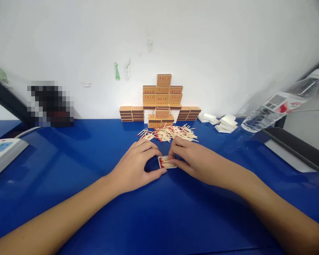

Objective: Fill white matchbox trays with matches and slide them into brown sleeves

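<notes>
A small white matchbox tray lies on the blue table, holding a layer of red-headed matches. At its left end, my left hand steadies it between thumb and fingers. My right hand reaches over the right end, its thumb and fingertips pinched together on the matches inside; the fingers hide that part of the tray. Just behind the hands spreads a loose pile of matches, heads pointing various ways.
Orange matchboxes stand stacked against the wall. White empty trays lie to their right, beside a tilted plastic bottle. A black-topped object sits at the right edge, a white power strip at the left.
</notes>
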Demonstrator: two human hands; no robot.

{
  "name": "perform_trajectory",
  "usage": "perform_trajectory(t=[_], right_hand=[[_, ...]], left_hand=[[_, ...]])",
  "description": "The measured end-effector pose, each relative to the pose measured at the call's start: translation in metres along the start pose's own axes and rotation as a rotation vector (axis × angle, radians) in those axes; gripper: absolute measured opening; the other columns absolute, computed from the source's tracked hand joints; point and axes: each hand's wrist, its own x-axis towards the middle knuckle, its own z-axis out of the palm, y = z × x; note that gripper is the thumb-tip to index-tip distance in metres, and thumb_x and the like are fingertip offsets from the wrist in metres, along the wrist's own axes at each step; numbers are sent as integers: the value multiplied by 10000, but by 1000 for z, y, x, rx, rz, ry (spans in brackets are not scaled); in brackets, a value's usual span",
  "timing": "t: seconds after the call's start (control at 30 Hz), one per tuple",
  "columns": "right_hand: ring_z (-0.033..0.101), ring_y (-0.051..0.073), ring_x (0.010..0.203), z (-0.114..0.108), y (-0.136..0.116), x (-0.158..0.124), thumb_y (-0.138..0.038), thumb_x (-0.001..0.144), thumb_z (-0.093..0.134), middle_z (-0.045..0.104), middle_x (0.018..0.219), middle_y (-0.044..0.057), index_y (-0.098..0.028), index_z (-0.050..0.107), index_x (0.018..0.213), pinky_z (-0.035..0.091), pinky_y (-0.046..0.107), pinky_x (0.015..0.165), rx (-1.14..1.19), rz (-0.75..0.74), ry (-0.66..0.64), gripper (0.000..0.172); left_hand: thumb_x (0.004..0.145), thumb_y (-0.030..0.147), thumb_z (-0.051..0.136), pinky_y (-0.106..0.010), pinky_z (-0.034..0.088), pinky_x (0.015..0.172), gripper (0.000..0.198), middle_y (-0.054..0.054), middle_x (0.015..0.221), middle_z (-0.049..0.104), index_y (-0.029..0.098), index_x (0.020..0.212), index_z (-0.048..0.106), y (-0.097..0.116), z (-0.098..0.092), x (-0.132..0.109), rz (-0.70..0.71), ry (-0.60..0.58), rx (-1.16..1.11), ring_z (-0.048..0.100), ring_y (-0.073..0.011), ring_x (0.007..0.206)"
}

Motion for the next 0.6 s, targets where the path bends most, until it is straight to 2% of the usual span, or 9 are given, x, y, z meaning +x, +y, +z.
perform_trajectory(t=[0.2,0.27,0.37,0.47,0.6], right_hand=[[614,186,925,0,2,3,-302,1063,532,635,1089,77,-198,687,1006,474,334,824,74,-19,39,195],[603,181,872,-3,7,4,-294,1053,529,656,1024,64,-199,677,978,450,325,781,46,11,98,191],[573,173,769,-6,20,8,-290,1030,532,672,887,41,-197,653,934,404,318,717,-5,113,255,180],[557,167,722,0,31,17,-317,992,580,671,830,29,-198,664,897,376,312,688,-8,205,383,173],[550,168,739,16,37,36,-347,934,661,649,828,26,-189,659,865,367,308,697,-25,256,406,172]], left_hand=[[908,377,788,-466,499,1019,240,-61,1098,710,209,1046,685,0,-1,0,14,7,-18,628,-248,1069],[897,364,797,-468,500,1018,243,-60,1092,715,212,1053,690,0,-2,0,5,2,-25,634,-251,1067],[896,344,794,-468,501,1014,243,-58,1092,727,217,1078,695,0,-2,0,-8,10,-33,646,-252,1064],[900,345,791,-465,501,1012,242,-52,1093,736,214,1079,695,0,-2,0,-9,22,-39,648,-253,1073],[898,340,791,-462,503,1009,232,-50,1099,737,207,1060,691,3,-1,0,1,14,-46,650,-247,1072]])
